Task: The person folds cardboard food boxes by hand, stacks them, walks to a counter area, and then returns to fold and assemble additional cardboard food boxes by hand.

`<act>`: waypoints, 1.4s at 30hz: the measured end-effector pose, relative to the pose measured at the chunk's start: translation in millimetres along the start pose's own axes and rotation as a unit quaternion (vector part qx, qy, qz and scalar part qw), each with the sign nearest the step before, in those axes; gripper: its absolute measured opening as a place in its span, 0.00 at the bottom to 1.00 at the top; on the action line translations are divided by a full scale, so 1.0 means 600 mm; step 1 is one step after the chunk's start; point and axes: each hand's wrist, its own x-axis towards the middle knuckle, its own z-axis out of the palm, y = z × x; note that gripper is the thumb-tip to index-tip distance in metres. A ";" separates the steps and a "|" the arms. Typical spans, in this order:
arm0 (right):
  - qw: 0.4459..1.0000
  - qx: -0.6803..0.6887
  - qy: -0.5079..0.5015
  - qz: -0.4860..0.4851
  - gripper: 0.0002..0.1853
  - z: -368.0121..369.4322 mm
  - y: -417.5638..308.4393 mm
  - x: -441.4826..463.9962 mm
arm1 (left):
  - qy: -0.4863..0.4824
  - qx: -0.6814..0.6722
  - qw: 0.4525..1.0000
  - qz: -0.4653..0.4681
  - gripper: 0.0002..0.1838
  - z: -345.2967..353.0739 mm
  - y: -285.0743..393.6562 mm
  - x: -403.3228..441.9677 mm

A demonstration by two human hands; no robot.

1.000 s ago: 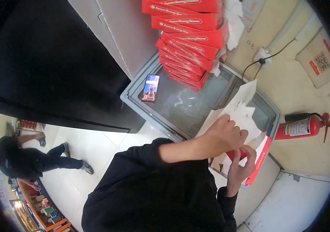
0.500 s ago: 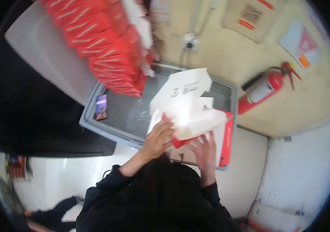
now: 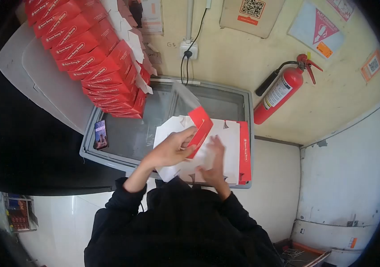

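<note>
At the far left, beside a grey panel point(image 3: 43, 84), a leaning stack of red boxes point(image 3: 89, 66) rises from the back left of a glass-topped chest point(image 3: 130, 140). A phone point(image 3: 101, 135) lies on the chest's left end, near the foot of the stack, its screen lit. To the right, the left hand point(image 3: 170, 149) is clamped on a red-and-white carton point(image 3: 203, 127), its thumb and fingers gripping the red panel. The carton is tilted and raised above the flat card sheets, just right of the left hand's knuckles and up and to the left of the right hand point(image 3: 215, 165). A pale, blurred flap reaches from it toward the back of the chest. The right hand, blurred, is open with fingers spread, apart from the left; whether it touches the carton or the sheets, I cannot tell. Under both hands lie the flat card sheets point(image 3: 231, 149), white with a printed red strip along the right side. Farther right, a red fire extinguisher point(image 3: 283, 91) leans at a slant in view by the cream wall point(image 3: 261, 58).
</note>
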 end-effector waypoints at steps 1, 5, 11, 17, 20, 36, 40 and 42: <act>0.991 0.094 0.083 0.039 0.26 -0.006 0.018 0.005 | -0.027 0.046 0.999 -0.009 0.23 -0.012 -0.013 0.001; 0.988 0.089 -0.087 0.090 0.17 -0.088 -0.008 0.101 | -0.100 0.075 0.992 -0.029 0.19 -0.013 -0.056 -0.002; 0.977 0.096 -0.115 0.152 0.15 -0.101 -0.034 0.134 | -0.138 0.031 0.988 -0.062 0.13 -0.042 -0.088 0.009; 0.928 0.294 0.073 0.219 0.16 -0.097 -0.005 0.049 | -0.134 -0.087 0.977 -0.140 0.12 -0.083 -0.119 0.023; 0.978 0.136 0.039 0.154 0.15 -0.085 -0.051 0.051 | -0.128 -0.063 0.980 -0.141 0.14 -0.042 -0.119 0.032; 0.957 -0.224 -0.182 0.014 0.10 -0.127 -0.057 0.099 | -0.121 0.019 0.991 -0.060 0.16 -0.012 -0.077 0.039; 0.965 -0.161 -0.203 0.045 0.11 -0.137 -0.040 0.108 | -0.042 -0.277 0.959 0.051 0.20 -0.040 -0.070 -0.009; 0.972 -0.104 -0.202 0.061 0.11 -0.136 -0.049 0.111 | 0.057 -0.134 0.971 0.190 0.20 -0.022 -0.096 -0.020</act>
